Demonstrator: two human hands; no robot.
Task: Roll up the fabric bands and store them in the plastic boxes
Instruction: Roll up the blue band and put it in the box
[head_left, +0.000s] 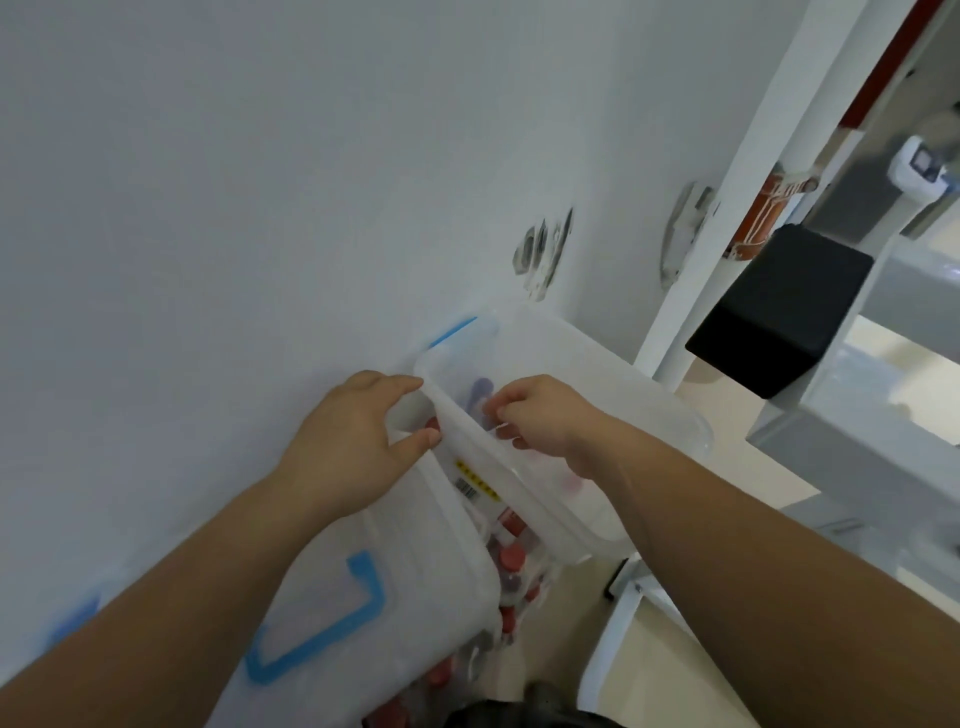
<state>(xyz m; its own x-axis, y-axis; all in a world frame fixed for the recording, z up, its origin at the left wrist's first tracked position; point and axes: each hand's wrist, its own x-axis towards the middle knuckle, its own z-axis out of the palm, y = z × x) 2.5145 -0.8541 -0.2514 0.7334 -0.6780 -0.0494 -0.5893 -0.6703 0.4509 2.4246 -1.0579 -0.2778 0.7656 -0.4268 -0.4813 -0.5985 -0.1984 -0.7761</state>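
A clear plastic box (597, 374) with a blue clip (453, 331) sits tilted against the white wall. It rests partly on a larger plastic box whose white lid (415, 545) carries a blue handle (363, 597). My left hand (353, 441) grips the clear box's near rim from the left, thumb and fingers closed on the edge. Just to the right, my right hand (545, 421) pinches the same rim, its fingers curled over the wall. A blurred purple roll (480, 387) shows through the clear box. Red-capped items (511, 561) show through the larger box's side.
The white wall (260, 182) fills the left and top. A white frame post (727, 208) and a black block (779, 312) stand to the right, with grey framing (852, 441) behind. Beige floor (654, 675) lies below.
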